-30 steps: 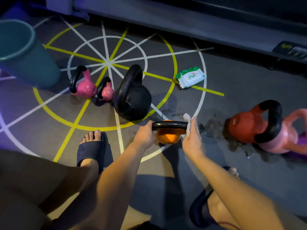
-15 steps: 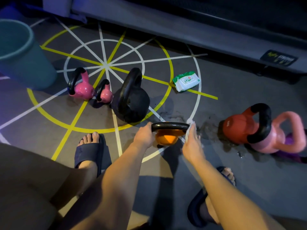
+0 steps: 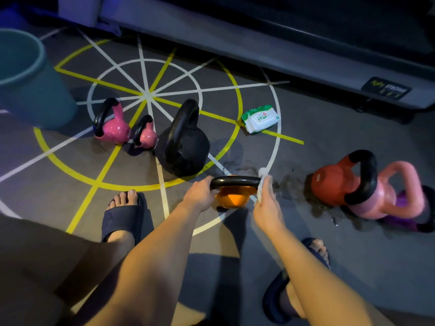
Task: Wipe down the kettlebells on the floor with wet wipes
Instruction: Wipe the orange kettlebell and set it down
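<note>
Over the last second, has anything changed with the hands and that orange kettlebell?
The right hand slid its white wet wipe down from the top of the black handle, round its right end towards the orange kettlebell body. The left hand kept gripping the handle's left end. The other kettlebells and the green-and-white wipes pack did not move.

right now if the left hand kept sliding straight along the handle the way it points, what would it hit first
The left hand grips one end of the orange kettlebell handle, pointing toward the right hand. Sliding along the bar, it would probably first meet the wipe and the right fingers around the far end.
</note>
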Demonstrator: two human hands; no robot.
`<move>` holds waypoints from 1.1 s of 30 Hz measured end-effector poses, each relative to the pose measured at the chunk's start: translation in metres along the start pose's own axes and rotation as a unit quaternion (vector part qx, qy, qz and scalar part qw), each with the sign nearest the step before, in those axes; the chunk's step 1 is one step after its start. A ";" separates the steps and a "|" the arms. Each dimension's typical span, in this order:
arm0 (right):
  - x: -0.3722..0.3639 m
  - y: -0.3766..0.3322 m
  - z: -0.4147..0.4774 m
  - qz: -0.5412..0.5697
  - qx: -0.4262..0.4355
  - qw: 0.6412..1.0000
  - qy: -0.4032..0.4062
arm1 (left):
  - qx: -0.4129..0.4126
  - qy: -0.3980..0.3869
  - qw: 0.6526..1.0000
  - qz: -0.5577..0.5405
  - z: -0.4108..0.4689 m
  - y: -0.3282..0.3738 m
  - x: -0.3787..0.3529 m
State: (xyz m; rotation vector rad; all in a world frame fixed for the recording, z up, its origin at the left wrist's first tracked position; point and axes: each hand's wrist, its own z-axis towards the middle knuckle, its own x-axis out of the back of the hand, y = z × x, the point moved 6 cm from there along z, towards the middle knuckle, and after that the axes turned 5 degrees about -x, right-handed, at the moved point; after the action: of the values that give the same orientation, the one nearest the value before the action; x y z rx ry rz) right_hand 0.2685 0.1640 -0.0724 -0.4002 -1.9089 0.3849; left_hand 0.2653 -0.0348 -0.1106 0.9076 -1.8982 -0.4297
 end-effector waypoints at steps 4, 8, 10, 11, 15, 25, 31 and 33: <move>-0.006 -0.030 -0.011 -0.009 0.145 0.989 -0.030 | 0.001 0.005 1.000 0.007 -0.001 -0.001 -0.002; 0.009 0.000 0.009 0.046 -0.035 0.998 0.034 | 0.001 -0.001 1.000 -0.024 -0.001 -0.005 -0.003; 0.007 -0.011 0.007 -0.006 0.015 1.000 0.019 | -0.004 0.003 0.999 -0.044 -0.004 -0.005 0.000; 0.003 -0.021 0.004 -0.036 0.072 0.997 0.004 | -0.010 0.010 0.998 -0.068 -0.007 -0.005 0.001; -0.002 -0.035 0.002 -0.148 0.164 0.975 0.004 | -0.027 0.040 0.986 -0.162 -0.017 -0.012 0.009; -0.020 -0.053 -0.005 -0.224 0.235 0.945 -0.046 | -0.099 0.055 0.981 -0.154 -0.024 -0.024 0.018; -0.016 -0.053 0.005 -0.235 0.216 0.948 -0.017 | -0.088 0.048 0.983 -0.153 -0.026 -0.028 0.014; -0.019 -0.056 0.002 -0.266 0.261 0.928 -0.029 | -0.087 0.063 0.985 -0.138 -0.026 -0.029 0.015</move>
State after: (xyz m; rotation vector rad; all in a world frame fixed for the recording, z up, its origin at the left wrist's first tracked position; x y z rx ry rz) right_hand 0.2682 0.1057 -0.0641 0.4795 -1.7953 0.5163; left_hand 0.2956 -0.0629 -0.1075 1.0588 -1.5977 -0.6776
